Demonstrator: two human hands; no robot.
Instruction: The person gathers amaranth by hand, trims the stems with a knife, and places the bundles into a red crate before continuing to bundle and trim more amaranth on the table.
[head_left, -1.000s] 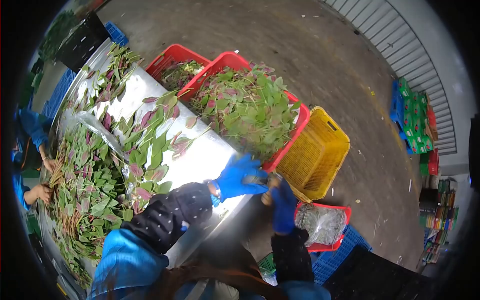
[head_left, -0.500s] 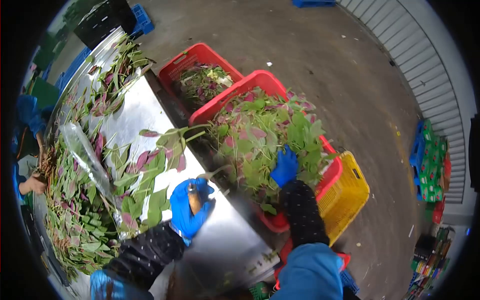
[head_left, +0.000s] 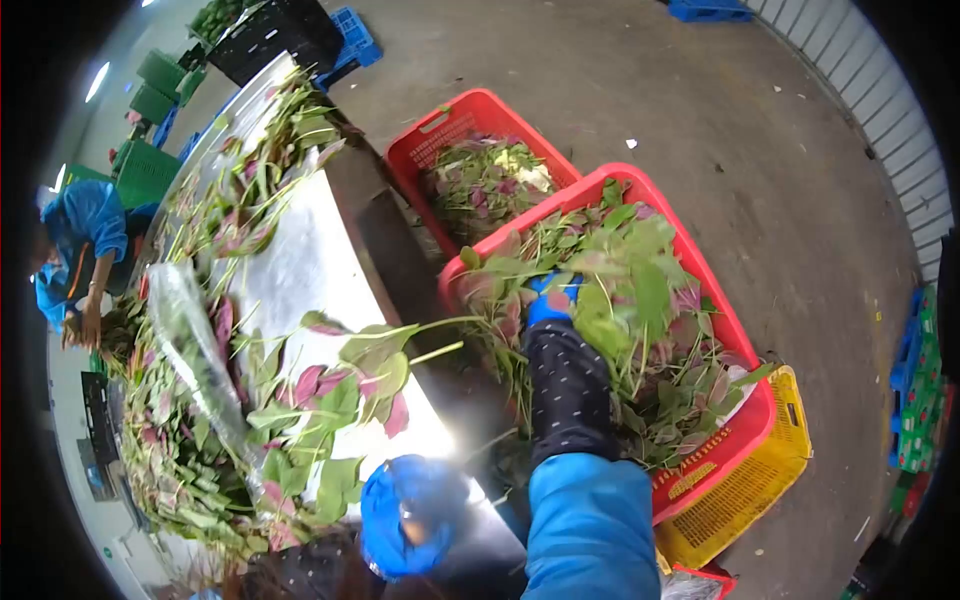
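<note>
My left hand [head_left: 408, 515], in a blue glove, is at the near edge of the metal table [head_left: 318, 235]. It is closed round a short wooden handle [head_left: 412, 528], blurred by motion; the rest of that tool is hidden. In the front red crate [head_left: 655, 185], my gloved right hand [head_left: 552, 297] is sunk among leafy greens [head_left: 605, 320] with green and purple leaves. Leaves cover its fingers, so I cannot see whether they grip. Beside my left hand, more leafy stems [head_left: 345, 395] lie on the table, some sticking out past its edge.
A second red crate [head_left: 478, 105] with leaf scraps stands behind. A yellow crate [head_left: 735, 490] sits partly under the front one. A clear plastic bag [head_left: 195, 360] lies on a heap of greens [head_left: 185, 455]. Another person [head_left: 85, 240] works at the table's far left side.
My right hand has moved deeper into the greens, which have shifted toward the crate's far side, lowering the near part of the heap. The view has turned, and my left hand sits lower in it.
</note>
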